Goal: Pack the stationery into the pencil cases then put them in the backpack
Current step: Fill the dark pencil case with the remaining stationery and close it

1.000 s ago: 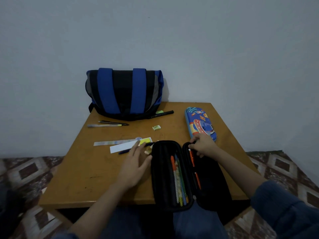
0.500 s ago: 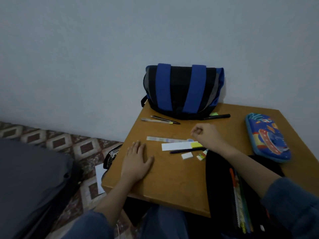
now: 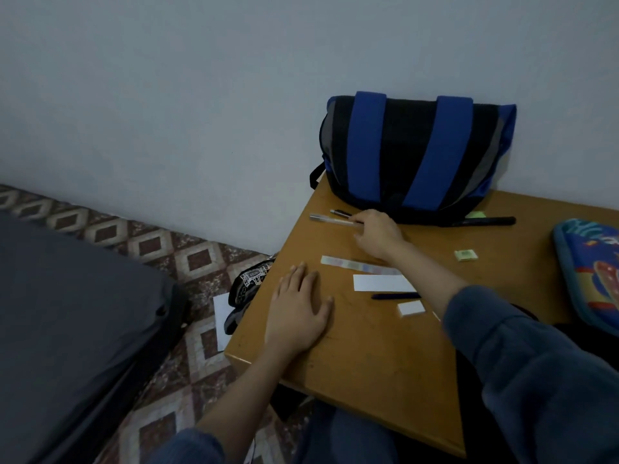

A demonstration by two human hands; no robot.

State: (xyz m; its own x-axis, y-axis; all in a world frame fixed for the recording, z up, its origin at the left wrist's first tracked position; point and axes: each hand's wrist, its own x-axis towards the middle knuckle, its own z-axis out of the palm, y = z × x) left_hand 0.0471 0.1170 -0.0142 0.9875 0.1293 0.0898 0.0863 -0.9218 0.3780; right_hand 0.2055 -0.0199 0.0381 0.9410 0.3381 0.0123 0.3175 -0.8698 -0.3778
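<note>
Head view is showing the silver pen (image 3: 330, 219) lying at the far left of the desk (image 3: 368, 346), just in front of the backpack (image 3: 415, 155), its long axis running left to right. The right hand (image 3: 378, 234) is meeting its right end with a narrow, curling grip; whether it is already pinching cannot be told. The left hand (image 3: 298, 316) is lying flat on the desk, farther off.

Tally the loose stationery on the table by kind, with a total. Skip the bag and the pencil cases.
Pens and markers: 4 (clear pen, dark pen, black marker, dark blue pen)
Ruler: 1
White paper strip: 1
Small eraser-like blocks: 2 (green block, white block)
Green sticky note: 1
Total: 9
Not counted: a sliver mostly hidden by the right sleeve.
</note>
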